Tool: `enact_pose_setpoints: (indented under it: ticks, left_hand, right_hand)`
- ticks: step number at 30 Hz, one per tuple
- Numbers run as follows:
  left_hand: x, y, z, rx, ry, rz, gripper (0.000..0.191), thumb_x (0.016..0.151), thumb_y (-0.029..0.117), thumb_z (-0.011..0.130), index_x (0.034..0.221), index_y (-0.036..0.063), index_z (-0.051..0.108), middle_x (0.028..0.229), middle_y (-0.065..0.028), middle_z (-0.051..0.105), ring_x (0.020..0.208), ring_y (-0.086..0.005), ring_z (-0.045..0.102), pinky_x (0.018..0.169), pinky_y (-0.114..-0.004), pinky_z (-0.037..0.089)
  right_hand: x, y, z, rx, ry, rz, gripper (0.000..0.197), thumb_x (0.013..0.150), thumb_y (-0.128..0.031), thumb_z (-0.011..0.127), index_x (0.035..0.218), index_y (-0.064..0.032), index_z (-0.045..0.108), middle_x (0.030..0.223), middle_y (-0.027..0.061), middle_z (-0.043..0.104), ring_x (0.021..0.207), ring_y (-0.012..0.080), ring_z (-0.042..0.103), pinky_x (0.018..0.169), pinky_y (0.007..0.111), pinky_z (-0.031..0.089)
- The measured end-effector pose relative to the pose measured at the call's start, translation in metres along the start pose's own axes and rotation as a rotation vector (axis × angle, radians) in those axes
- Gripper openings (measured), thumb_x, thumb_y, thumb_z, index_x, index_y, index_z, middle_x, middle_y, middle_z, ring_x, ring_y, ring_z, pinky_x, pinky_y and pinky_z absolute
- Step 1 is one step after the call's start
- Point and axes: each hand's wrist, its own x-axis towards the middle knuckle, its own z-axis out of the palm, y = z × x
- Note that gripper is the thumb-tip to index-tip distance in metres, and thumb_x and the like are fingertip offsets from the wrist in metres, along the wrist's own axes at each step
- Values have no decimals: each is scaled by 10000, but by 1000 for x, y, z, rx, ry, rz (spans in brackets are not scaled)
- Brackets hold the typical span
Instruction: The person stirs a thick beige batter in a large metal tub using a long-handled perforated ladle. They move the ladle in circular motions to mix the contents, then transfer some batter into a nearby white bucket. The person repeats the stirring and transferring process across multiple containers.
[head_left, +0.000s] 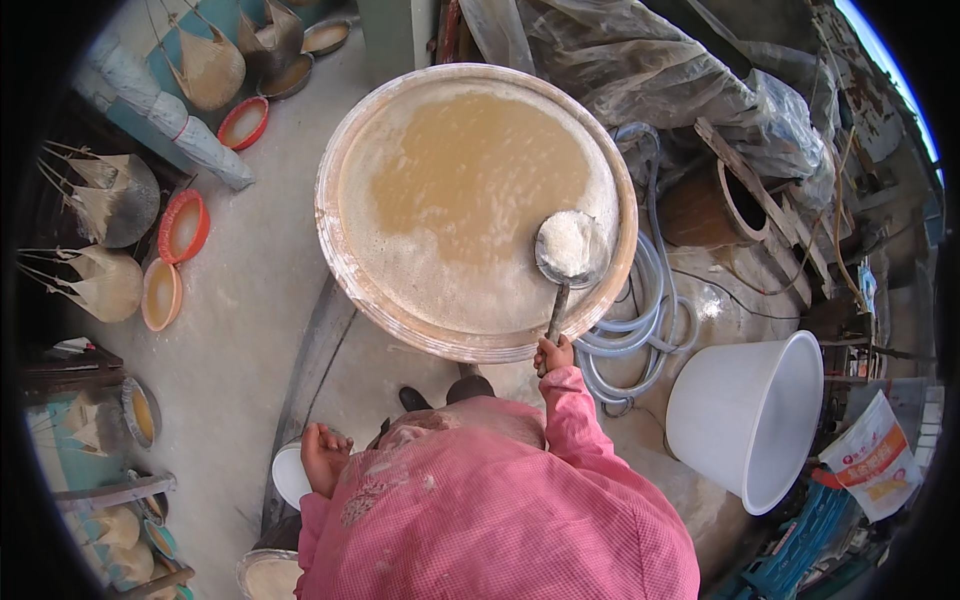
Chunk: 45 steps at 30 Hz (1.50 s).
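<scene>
My right hand (555, 355) grips the wooden handle of a round metal ladle (559, 300) at the near right of a large round vat (327, 217). White, foamy-looking material (568, 244) fills much of the ladle's bowl, which lies over the vat's surface, inside the rim. Cloudy tan liquid (480, 165) shows in the vat, with pale froth (420, 292) around it, broadest on the near side. My left hand (325, 457) hangs at my left side, fingers loosely curled, with nothing visible in it. Beside it is a white bucket (289, 474), partly hidden.
Coiled clear hose (637, 330) lies right of the vat, before a large white tub (739, 416) on its side. Hanging cloth bags (206, 71) and basins (184, 225) line the left. Plastic sheeting (637, 56) and a brown barrel (705, 202) stand back right. Another vessel (270, 576) sits behind left.
</scene>
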Motion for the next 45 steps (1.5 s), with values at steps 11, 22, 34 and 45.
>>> enact_pose_setpoints:
  ticks: [11, 22, 34, 45]
  left_hand:
    - [-19, -22, -8, -98, 25, 79, 217, 897, 330, 518, 804, 134, 523, 526, 13, 398, 564, -133, 442, 680, -336, 430]
    - [-39, -78, 57, -152, 103, 79, 217, 902, 318, 505, 816, 119, 507, 534, 10, 396, 575, -141, 459, 669, -339, 430]
    - [-109, -133, 24, -455, 412, 276, 215, 863, 267, 555, 845, 57, 514, 594, -18, 452, 571, -156, 486, 637, -341, 460]
    - [-253, -245, -150, -992, 898, 638, 177, 857, 223, 555, 829, 55, 508, 534, -25, 435, 500, -162, 482, 547, -336, 486]
  right_hand:
    - [-46, 11, -12, 172, -307, 304, 188, 815, -56, 543, 965, -86, 433, 644, 68, 457, 443, 152, 422, 398, 319, 333]
    - [10, -17, -55, -12, -113, 149, 179, 775, -51, 568, 875, -67, 421, 582, 58, 468, 383, 159, 451, 324, 298, 358]
    - [65, -110, -45, -492, -509, 105, 257, 771, -125, 564, 998, -105, 447, 540, 19, 407, 419, 127, 417, 345, 263, 319]
    - [77, -50, 62, -402, -428, 170, 130, 842, -228, 544, 842, -145, 443, 596, -25, 420, 487, 90, 409, 408, 227, 354]
